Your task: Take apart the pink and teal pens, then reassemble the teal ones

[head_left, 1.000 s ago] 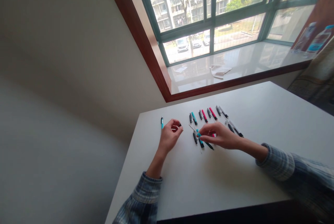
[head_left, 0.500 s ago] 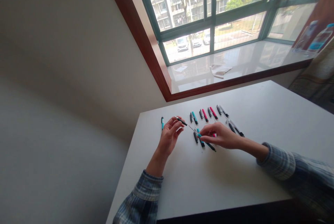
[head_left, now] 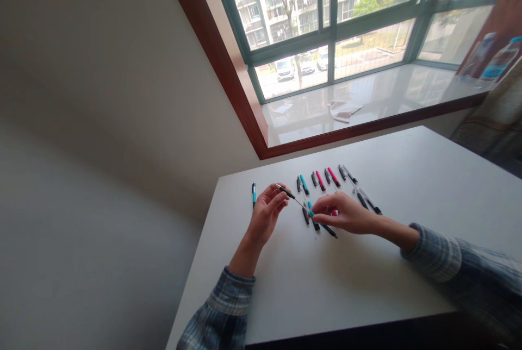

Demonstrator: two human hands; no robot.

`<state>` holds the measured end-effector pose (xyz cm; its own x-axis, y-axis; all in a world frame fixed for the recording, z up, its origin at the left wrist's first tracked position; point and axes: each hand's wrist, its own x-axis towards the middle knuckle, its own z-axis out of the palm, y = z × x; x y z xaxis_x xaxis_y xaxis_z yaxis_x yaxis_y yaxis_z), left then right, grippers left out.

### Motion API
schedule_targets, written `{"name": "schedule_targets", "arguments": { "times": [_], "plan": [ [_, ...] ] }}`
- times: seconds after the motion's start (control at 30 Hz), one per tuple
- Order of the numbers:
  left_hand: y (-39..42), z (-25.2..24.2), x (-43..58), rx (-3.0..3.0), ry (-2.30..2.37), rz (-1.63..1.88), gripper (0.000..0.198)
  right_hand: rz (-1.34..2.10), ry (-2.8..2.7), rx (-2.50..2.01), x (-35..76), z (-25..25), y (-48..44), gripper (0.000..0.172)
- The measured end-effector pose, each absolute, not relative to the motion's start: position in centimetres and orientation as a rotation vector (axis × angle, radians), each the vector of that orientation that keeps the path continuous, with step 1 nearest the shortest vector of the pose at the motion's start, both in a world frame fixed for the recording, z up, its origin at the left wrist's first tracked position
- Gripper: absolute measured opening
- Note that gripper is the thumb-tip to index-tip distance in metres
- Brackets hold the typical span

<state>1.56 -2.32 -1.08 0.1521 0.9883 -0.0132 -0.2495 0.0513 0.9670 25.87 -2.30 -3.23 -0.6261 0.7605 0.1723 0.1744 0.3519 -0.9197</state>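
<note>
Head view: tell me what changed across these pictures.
The left hand has brought a black pen part into view, pinched in its fingers, and moved it rightward until it lines up with the thin refill. The right hand keeps its hold on the teal pen part carrying that refill. The rows of pens and the lone teal pen stayed put.
</note>
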Motion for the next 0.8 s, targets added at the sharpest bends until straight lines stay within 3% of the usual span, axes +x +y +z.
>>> {"name": "schedule_targets", "arguments": {
  "times": [0.8],
  "plan": [
    [-2.58, -0.99, 2.13, 1.213, 0.940, 1.111, 0.021, 1.272, -2.002, -0.807, 25.89, -3.45, -2.22, 0.039]
  ]
}}
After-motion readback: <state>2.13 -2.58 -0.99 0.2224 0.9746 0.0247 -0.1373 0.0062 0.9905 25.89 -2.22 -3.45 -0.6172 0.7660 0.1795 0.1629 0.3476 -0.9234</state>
